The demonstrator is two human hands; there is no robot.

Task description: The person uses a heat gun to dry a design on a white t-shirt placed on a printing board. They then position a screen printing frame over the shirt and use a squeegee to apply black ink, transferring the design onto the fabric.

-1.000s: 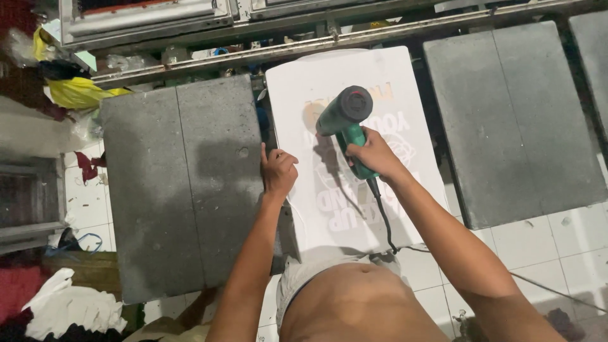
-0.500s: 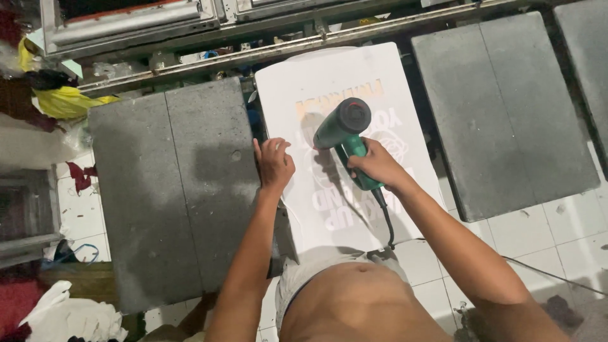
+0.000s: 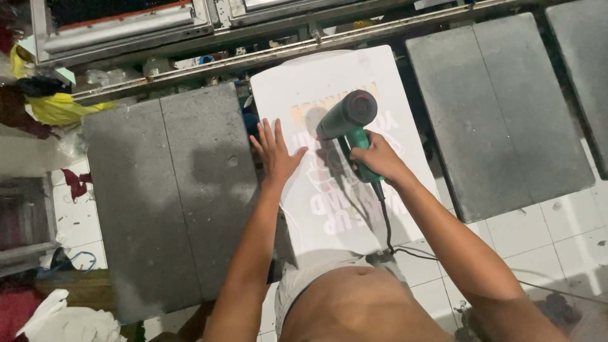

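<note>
Clearly the drying is under way rather than finished: the right hand [image 3: 373, 156] is clenched around the green grip of a heat gun [image 3: 347, 120], its dark nozzle held just above the white shirt [image 3: 329, 221] stretched over the middle platen, and the print [image 3: 335, 190] already lies on the cloth in orange and pale letters, so printing looks done and curing is what remains, in my judgement. The left hand [image 3: 275, 149] lies flat with fingers spread on the shirt's left edge, holding nothing, just beside the print. Both hands are apart, with the gun between them. The shirt sits on the board directly in front of the person, with its lower end at the person's waist. Counted: one shirt, one heat gun with one black cord [image 3: 385, 221] running down toward the tiled floor [image 3: 557, 234], and three grey platens without cloth, one on the left [image 3: 164, 202], one on the right [image 3: 500, 114], and a corner of another at the far right [image 3: 586, 57]. A metal rail [image 3: 190, 69] runs across the top, and a yellow rag [image 3: 57, 107] lies at the far left.
</note>
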